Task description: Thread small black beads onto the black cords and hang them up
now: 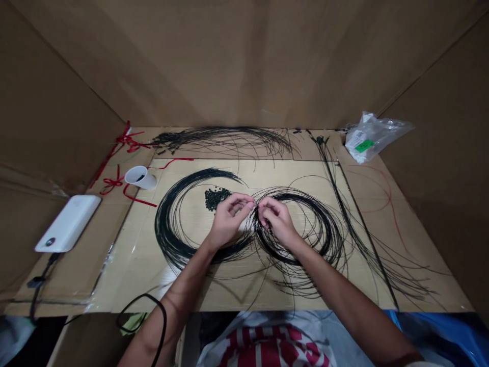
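Black cord is seen wound into two large coils on a pale board [145,265], and both hands are brought together over the place where the coils meet. The left hand [228,218] is curled, with thumb and forefinger pinched shut at the tips on a thin strand [255,206]. The right hand [277,220] is closed in the same way just beside it, so that the fingertips of the two hands are almost touching. Whether a bead is also held in either pinch cannot be told. The left coil [162,229] is laid around and under the left wrist, the right coil [326,239] under and beyond the right hand. A small heap of dark beads [216,198] is placed inside the left coil, just beside the left fingers. A white cup [140,177] is tipped on its side near a red ribbon [126,140] at the rear left, and a white power bank [69,223] is set further left. A loose bundle of cords [225,136] is spread along the back, and a clear plastic bag [372,135] is propped in the rear right corner against the cardboard walls [244,61].
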`<move>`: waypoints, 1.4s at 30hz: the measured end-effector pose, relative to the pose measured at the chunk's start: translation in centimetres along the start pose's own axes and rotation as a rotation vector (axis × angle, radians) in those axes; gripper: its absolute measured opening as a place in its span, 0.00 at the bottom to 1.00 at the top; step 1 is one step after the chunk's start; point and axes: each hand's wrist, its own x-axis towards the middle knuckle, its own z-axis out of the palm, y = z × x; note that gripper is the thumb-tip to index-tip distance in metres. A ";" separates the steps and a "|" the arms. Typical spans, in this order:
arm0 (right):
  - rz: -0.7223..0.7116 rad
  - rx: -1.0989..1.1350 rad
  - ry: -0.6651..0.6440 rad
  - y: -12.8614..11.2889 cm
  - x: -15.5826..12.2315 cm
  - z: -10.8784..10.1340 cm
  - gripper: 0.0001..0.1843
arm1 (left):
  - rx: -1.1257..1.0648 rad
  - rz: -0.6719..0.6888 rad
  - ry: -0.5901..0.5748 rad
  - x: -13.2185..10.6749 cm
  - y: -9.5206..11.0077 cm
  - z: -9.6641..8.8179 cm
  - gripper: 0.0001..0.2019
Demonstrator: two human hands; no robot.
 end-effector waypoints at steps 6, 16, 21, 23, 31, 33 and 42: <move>0.012 0.020 -0.007 0.1 0.0 -0.2 0.07 | -0.096 -0.097 0.034 0.3 -0.4 -0.1 0.18; 0.026 -0.015 0.001 -0.1 0.1 0.0 0.09 | -0.133 -0.115 0.012 0.4 -0.9 -0.1 0.18; 0.021 -0.003 -0.001 -0.1 0.1 0.0 0.07 | -0.167 -0.131 0.023 0.5 -1.3 -0.3 0.18; 0.020 -0.002 -0.002 0.0 0.0 0.0 0.07 | -0.169 -0.132 0.024 0.5 -1.3 -0.3 0.17; 0.016 -0.011 0.001 0.1 0.0 0.0 0.07 | -0.149 -0.122 0.027 0.4 -1.1 -0.3 0.17; 0.016 -0.009 0.002 0.0 0.0 0.0 0.07 | -0.150 -0.119 0.024 0.4 -1.0 -0.3 0.17; 0.007 -0.004 0.000 0.1 0.1 -0.1 0.06 | -0.103 -0.076 0.030 0.4 -0.8 -0.1 0.18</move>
